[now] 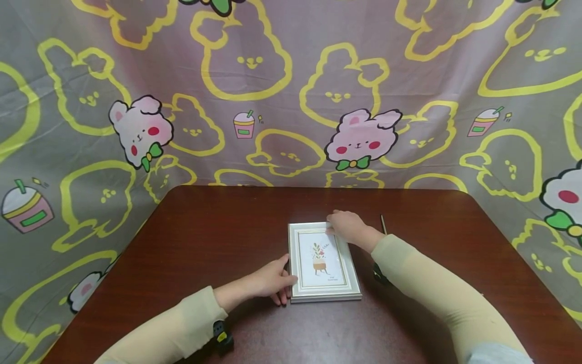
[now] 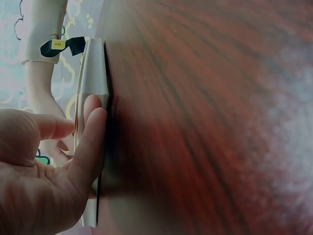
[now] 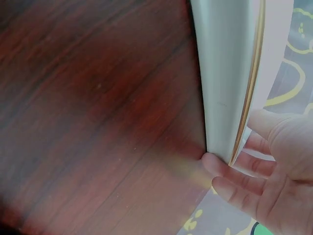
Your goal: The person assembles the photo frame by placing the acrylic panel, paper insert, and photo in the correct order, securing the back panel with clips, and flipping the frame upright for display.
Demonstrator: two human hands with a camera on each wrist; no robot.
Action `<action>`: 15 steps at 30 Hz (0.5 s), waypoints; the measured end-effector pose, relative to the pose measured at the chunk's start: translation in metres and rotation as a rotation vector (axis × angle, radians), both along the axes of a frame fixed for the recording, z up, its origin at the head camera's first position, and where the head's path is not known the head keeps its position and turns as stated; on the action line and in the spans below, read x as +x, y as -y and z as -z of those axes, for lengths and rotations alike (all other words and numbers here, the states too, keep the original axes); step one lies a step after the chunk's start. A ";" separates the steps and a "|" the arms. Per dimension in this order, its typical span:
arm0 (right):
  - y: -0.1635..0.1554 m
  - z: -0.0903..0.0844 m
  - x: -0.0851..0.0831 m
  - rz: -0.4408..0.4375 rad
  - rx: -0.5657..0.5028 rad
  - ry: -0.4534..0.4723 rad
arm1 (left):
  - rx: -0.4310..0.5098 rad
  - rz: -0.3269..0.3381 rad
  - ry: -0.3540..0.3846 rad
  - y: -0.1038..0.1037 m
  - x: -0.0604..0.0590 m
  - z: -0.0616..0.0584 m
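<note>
A white picture frame (image 1: pixel 324 291) with thin gold lines lies face up on the dark wooden table. Behind its glass is a print (image 1: pixel 320 260) of a potted plant on a legged stand. My left hand (image 1: pixel 273 280) holds the frame's left side, thumb on the front border and fingers along the outer edge. At the far right corner, my right hand (image 1: pixel 349 227) grips the frame. In the right wrist view, that hand's thumb is over the front and its fingertips (image 3: pixel 213 164) wrap the end of the white side wall (image 3: pixel 222 88).
A thin dark stick (image 1: pixel 383 224) lies right of the frame, partly hidden by the right sleeve. Patterned fabric (image 1: pixel 282 101) with cartoon rabbits rises behind the table (image 1: pixel 218 217) and on both sides. Black wrist devices (image 1: pixel 223 336) are worn at both cuffs.
</note>
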State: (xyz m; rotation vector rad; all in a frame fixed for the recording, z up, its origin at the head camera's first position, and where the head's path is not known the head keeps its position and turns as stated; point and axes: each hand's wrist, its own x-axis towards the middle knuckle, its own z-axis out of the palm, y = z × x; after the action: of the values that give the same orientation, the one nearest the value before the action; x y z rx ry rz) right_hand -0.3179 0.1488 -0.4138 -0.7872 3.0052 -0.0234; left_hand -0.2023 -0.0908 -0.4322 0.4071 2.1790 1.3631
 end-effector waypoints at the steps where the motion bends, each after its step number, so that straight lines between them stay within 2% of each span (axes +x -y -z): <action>1: 0.000 0.000 0.000 0.000 0.000 0.000 | -0.002 -0.002 0.001 0.000 0.000 0.000; 15: -0.001 0.000 0.003 -0.030 -0.012 -0.053 | -0.043 -0.010 -0.018 0.000 0.000 0.000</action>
State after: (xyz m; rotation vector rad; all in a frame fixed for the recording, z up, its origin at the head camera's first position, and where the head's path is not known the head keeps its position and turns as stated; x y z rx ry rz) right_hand -0.3146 0.1502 -0.4138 -0.8468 3.0454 -0.0197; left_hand -0.2024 -0.0909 -0.4320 0.3938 2.2242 1.3205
